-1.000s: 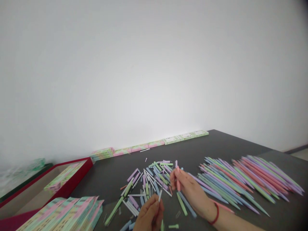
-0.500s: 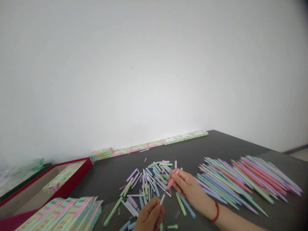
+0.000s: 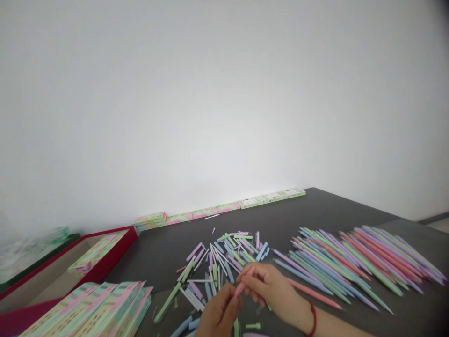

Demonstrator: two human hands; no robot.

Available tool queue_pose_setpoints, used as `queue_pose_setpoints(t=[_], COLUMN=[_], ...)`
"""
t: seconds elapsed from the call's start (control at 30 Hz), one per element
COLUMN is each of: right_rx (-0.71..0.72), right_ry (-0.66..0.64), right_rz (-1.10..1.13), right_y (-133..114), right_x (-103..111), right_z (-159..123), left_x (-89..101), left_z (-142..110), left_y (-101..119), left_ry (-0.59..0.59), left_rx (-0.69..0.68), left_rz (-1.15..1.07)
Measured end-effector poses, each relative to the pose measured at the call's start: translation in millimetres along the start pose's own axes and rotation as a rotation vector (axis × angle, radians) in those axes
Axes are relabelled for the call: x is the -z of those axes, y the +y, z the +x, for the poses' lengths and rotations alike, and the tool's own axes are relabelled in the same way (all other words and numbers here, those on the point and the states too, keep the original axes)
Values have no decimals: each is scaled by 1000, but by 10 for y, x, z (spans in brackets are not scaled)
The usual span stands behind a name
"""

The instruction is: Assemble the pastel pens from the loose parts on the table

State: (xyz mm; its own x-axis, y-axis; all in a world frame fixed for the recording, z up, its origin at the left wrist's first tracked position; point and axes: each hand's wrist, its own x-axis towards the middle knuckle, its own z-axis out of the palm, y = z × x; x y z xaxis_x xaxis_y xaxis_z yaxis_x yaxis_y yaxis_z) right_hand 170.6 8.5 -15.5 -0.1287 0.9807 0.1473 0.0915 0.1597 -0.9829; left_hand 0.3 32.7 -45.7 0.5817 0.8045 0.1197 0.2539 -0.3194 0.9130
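Left hand [image 3: 218, 312] and right hand [image 3: 277, 294], each grip closed on the pink pen barrel [image 3: 240, 288], above the counter [image 3: 150, 257]. The step appears to be two-handed fitting, calling for steady axial alignment.

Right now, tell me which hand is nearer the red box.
Left. The left hand is to the right of the red box; the right hand is farther right.

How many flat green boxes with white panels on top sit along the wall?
3, in a row: the left box beside the pink-and-green boxes, the middle box, and the right box near the far corner of the table. None appears hidden.
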Motion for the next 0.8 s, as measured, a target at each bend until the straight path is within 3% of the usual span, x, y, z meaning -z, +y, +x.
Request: queue_pose_setpoints(t=[0.07,0.17,0.33,0.47,0.53,0.7,0.8], right_rx=[-3,8,-15,-74,-48,214,223], right_ry=[-19,-4,21,-28,-49,-85,-137], right_rz=[34,92,176,145,19,-542,-641], right_y=[53,146,323,328,254,19,-16], right_x=[-27,-50,-117,-102,-29,204,247], right_z=[-2,1,-5,-12,-23,-68,-83], left_x=[42,90,103,126,156,214,216], left_z=[-18,-47,-57,-48,-50,-59,-52], left_y=[68,171,239,265,299,374,386], left_ry=[17,-29,-87,-91,-79,-104,-136], left_rx=[-55,-32,50,40,31,41,51], left_rz=[224,434,662,769,826,932,976])
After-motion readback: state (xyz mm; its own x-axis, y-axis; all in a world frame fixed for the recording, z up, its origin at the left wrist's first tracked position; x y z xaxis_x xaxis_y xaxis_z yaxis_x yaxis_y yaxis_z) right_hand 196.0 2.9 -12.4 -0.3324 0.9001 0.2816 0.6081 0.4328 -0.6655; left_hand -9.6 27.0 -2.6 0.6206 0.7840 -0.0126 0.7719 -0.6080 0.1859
